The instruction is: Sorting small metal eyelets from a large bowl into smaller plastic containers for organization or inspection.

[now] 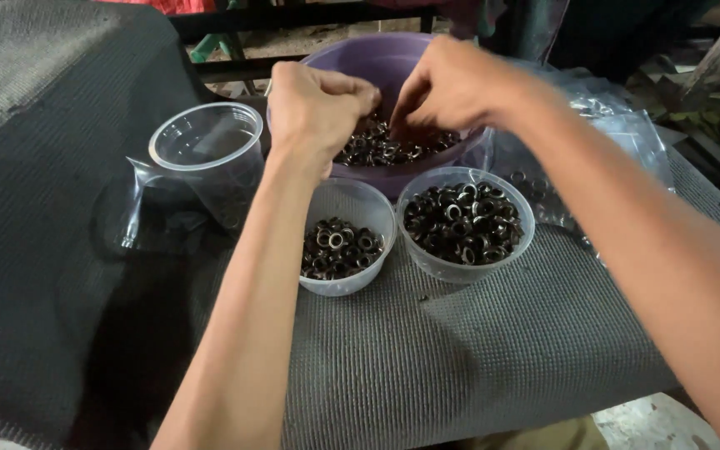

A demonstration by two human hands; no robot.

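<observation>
Left hand (314, 104) grip curled tight, right hand (447, 87) pinching metal eyelets (377, 148) in round purple bowl (352, 62).

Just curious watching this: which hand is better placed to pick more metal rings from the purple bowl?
Probably the right hand: its fingertips reach down among the rings in the purple bowl, while the left hand is closed above them.

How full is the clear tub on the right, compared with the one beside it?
Nearly full: the right tub holds dark metal rings almost to its rim, while the left tub has only a shallow layer.
</observation>
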